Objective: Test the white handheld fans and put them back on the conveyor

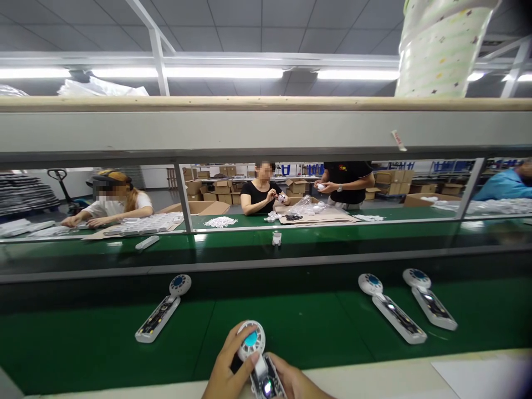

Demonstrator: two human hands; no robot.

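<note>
A white handheld device [261, 363] with a round vented head, a blue centre and an open body showing a lit circuit board is held at the bottom centre. My left hand [230, 363] is wrapped round its head, fingers on the blue disc and thumb by the neck. My right hand [293, 379] grips the body from the right side. On the green surface [291, 310] lie similar open devices: one [163, 310] to the left, one [393, 310] to the right, and another [430, 299] farther right.
Past a metal rail [270, 263] runs a green belt with a small white part [276, 239] and a white casing [147, 243]. Several people work across it among piles of parts. A shelf beam [266, 130] crosses above. White paper [477, 377] lies lower right.
</note>
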